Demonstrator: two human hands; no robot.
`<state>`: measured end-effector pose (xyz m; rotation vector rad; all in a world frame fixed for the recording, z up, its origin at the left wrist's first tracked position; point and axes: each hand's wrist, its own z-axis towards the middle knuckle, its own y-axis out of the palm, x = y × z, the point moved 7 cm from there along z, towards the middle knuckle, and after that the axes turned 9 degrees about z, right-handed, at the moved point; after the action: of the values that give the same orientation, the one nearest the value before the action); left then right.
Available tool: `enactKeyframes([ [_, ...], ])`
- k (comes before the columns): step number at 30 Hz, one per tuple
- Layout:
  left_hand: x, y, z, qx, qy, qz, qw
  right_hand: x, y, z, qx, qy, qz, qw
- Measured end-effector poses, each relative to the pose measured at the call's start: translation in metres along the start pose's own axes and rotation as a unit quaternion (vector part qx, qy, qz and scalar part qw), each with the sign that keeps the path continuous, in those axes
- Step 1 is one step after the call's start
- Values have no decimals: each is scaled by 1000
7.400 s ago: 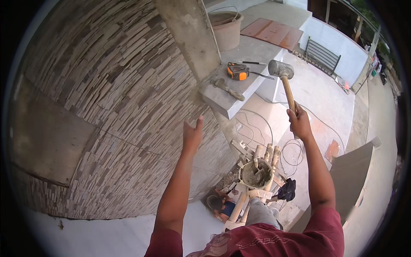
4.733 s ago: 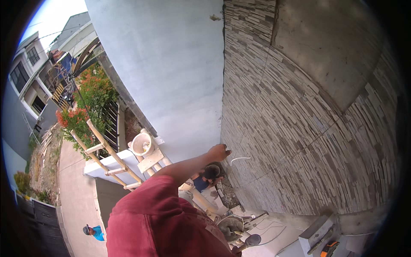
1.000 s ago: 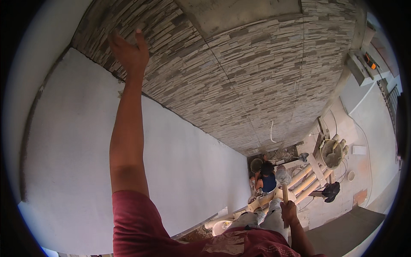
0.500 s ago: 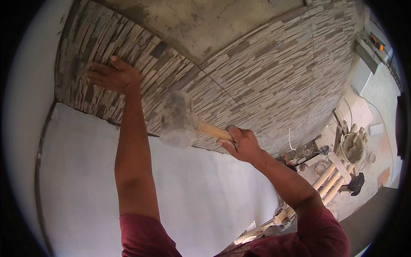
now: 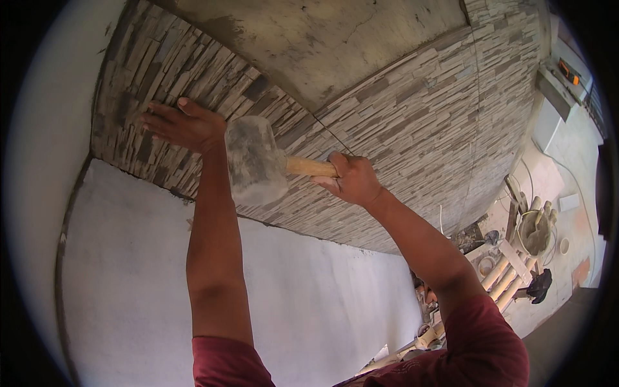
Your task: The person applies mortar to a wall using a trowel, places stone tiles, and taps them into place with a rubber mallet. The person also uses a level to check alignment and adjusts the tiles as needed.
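My left hand (image 5: 186, 125) lies spread with its palm against a wall tile (image 5: 145, 55) that has a stacked-stone pattern in greys and browns. In my right hand (image 5: 353, 178) is a mallet (image 5: 256, 161), gripped by its light wooden handle. Its large, pale, dusty head is just right of my left wrist, near the tiled surface; whether it touches the tile I cannot tell. A thin joint line (image 5: 332, 134) parts this tile from the patterned tiles (image 5: 412, 122) to the right.
Bare, stained cement (image 5: 309, 45) shows beyond the tiles, and a smooth white wall (image 5: 309, 290) on their near side. Down at the right are a bucket (image 5: 534, 233) with tools in it, bamboo poles (image 5: 507, 284) and loose rubble. An orange-and-black tool (image 5: 569, 72) sits at the far right.
The mallet and my right hand have moved up toward the tiles, bringing the head closer to my left wrist. My left hand stays flat on the tile while the whole view has shifted slightly.
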<state>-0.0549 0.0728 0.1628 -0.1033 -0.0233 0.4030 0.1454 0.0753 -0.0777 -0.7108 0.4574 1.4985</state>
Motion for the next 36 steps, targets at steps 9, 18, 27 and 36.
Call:
enactKeyframes([
  [9, 1, -2, -1, 21, 0, 8, 1000, -2, -6, 5, 0, -21, -13, 1000],
  [18, -5, 5, -2, -12, 1, 20, 1000, 4, -13, 4, -12, -13, -33, 999],
  [27, -45, -2, -6, -11, 251, 50, 967, -34, -13, -4, 41, -141, 20, 989],
  [36, -55, 0, -14, 3, 248, 54, 967, -43, 6, -5, 15, -133, -6, 991],
])
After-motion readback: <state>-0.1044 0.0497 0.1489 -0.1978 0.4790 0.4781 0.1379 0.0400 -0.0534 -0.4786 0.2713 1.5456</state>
